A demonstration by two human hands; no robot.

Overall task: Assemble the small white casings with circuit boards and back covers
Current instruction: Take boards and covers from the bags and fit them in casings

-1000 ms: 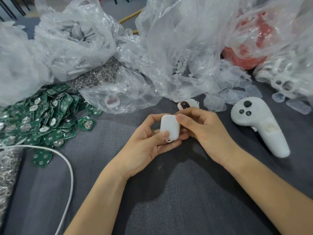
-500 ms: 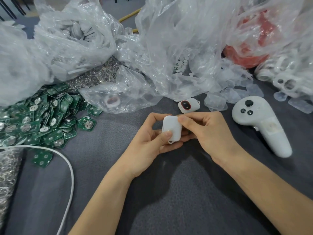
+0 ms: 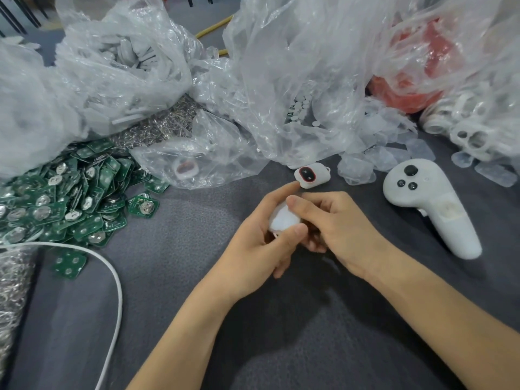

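White plastic casing (image 3: 282,219) is being held just above the grey cloth table (image 3: 168,319), near its middle. It is being gripped by the left hand (image 3: 253,243), with the thumb laid across its lower edge. The right hand (image 3: 337,226) is being curled onto it as well, thumb pressing the upper corner.

Judgement: the back cover is being pressed home on this unit. The seam is hidden, so closure cannot be confirmed.

The next move is being judged to need even pressure round the rim, then a set-down beside the finished unit (image 3: 312,175) just beyond the fingertips.

Circuit boards (image 3: 70,198) are being kept in a heap at left, well apart. The far side is being crowded by clear plastic bags (image 3: 295,80). A white cable (image 3: 112,277) and a white controller (image 3: 430,204) are being left at either flank.
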